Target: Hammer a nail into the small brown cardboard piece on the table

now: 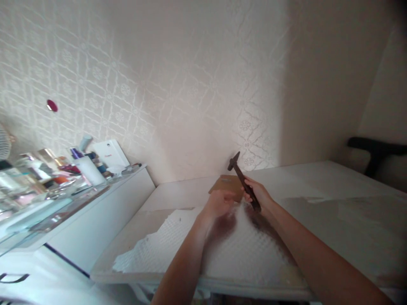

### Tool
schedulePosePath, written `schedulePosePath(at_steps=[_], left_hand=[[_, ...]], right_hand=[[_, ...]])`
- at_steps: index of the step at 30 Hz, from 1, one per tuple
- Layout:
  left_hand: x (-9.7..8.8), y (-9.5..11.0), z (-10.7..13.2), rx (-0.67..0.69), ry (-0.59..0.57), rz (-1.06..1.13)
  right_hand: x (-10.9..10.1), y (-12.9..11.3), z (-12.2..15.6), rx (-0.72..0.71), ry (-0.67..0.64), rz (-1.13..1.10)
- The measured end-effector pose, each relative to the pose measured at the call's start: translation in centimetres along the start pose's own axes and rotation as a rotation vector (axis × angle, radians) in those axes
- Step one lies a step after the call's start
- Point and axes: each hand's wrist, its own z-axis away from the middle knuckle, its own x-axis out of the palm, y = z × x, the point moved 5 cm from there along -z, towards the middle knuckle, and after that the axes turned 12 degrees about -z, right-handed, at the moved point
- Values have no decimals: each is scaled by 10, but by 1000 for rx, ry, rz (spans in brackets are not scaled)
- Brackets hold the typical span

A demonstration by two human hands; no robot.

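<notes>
A hammer [239,169] with a dark head and brown handle is in my right hand [259,192], its head raised up and to the left. My fingers wrap round the handle, whose lower end sticks out below them. My left hand [220,202] is closed, with its fingers curled at the near edge of a flat brown board [226,182]. Whatever it pinches is too small or too hidden to name. Under my hands lies a white textured sheet [171,237] with a torn left edge, spread over a white table [187,186].
On my left a white dresser [108,220] carries bottles, cosmetics and a white box [111,153]. A patterned wall [197,84] rises behind the table. At the far right stands a black armrest-like part [375,148]. Small dark specks lie on the sheet.
</notes>
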Motion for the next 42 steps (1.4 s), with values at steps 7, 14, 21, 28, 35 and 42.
schedulePosePath(at_steps=[7,14,21,28,35,42], left_hand=[[-2,-31,-4,-247,235,-189],[22,-14,-2,-47,7,-246],[23,-17,-5,-122,86,-268],[35,-33,-8,-198,31,-338],[27,-13,-2,-125,-17,-347],[30,43,3,8,-4,-406]], right_hand=[[-5,-5,0,-10,57,-65],[-2,-8,0,-63,78,13],[-12,-24,4,-303,243,459],[-37,-39,4,-306,390,771],[-82,-91,35,-370,424,1427],[-142,-164,58,-491,496,1831]])
